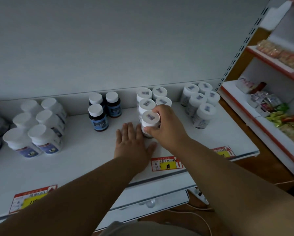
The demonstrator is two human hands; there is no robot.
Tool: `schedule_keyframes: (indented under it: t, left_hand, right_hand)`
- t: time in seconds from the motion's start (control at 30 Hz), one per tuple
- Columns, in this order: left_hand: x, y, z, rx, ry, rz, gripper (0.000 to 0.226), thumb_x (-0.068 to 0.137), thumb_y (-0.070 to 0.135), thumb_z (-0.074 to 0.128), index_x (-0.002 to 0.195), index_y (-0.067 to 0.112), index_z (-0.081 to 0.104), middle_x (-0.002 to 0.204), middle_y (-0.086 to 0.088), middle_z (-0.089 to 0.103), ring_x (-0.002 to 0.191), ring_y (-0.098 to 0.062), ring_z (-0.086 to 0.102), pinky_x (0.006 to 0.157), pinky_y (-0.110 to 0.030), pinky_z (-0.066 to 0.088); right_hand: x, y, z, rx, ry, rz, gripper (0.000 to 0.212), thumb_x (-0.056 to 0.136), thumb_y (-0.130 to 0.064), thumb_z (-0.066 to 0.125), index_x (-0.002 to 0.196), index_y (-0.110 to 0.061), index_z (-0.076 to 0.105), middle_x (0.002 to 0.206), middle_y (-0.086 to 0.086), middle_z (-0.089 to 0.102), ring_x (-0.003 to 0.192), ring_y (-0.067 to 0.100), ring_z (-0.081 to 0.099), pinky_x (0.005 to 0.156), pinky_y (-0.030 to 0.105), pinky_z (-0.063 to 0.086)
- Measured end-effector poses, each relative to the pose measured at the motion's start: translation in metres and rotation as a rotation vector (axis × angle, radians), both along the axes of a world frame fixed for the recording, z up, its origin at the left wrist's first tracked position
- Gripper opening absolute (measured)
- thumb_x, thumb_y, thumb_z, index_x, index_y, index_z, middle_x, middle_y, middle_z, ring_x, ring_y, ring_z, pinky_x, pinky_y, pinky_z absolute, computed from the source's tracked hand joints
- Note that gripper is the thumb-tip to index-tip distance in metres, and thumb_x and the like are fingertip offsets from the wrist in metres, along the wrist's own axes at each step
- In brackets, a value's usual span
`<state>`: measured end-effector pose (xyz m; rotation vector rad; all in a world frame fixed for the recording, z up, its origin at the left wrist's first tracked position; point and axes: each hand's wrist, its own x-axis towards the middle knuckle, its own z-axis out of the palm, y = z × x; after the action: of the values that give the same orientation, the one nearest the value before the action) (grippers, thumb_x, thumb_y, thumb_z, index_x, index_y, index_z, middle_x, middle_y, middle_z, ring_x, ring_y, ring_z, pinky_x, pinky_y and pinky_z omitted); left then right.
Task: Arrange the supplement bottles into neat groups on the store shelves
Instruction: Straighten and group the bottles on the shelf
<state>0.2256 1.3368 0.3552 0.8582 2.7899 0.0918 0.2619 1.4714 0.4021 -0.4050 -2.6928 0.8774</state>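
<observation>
Your right hand [165, 126] is wrapped around a white-capped supplement bottle [150, 122] standing upright, cap up, at the front of a cluster of four like bottles [153, 97] on the white shelf [84, 160]. Your left hand [134, 143] lies flat and open on the shelf, fingers touching the bottle's left side. Three dark bottles with blue labels [102, 110] stand left; five white bottles [199, 103] right. A red-and-yellow price tag [166, 165] marks the shelf edge.

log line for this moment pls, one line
right hand: grips front white bottle | left hand: flat on shelf, beside it | bottle: upright, front of sticker-lid group
</observation>
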Motion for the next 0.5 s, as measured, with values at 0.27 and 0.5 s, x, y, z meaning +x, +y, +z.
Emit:
schedule_keyframes:
  t: [0.27, 0.5]
  left_hand:
    - [-0.004, -0.006, 0.0, 0.087, -0.006, -0.018, 0.082, 0.093, 0.066, 0.012, 0.154, 0.016, -0.009, 0.162, -0.014, -0.009, 0.149, -0.026, -0.014, 0.121, -0.045, -0.004]
    - [0.039, -0.029, 0.037, 0.326, 0.043, -0.013, 0.092, 0.087, 0.073, 0.019, 0.155, 0.012, 0.008, 0.163, -0.007, 0.009, 0.15, -0.017, 0.004, 0.119, -0.032, 0.0]
  right_hand:
    - [0.007, -0.005, 0.002, -0.028, 0.002, 0.003, 0.057, 0.078, -0.032, 0.081, 0.124, -0.015, 0.051, 0.125, 0.005, 0.051, 0.113, 0.02, 0.051, 0.091, 0.031, 0.046]
    - [0.048, 0.012, 0.006, -0.062, 0.122, -0.012, 0.049, 0.085, -0.035, 0.073, 0.124, -0.015, 0.052, 0.124, 0.0, 0.049, 0.115, 0.016, 0.051, 0.095, 0.035, 0.048]
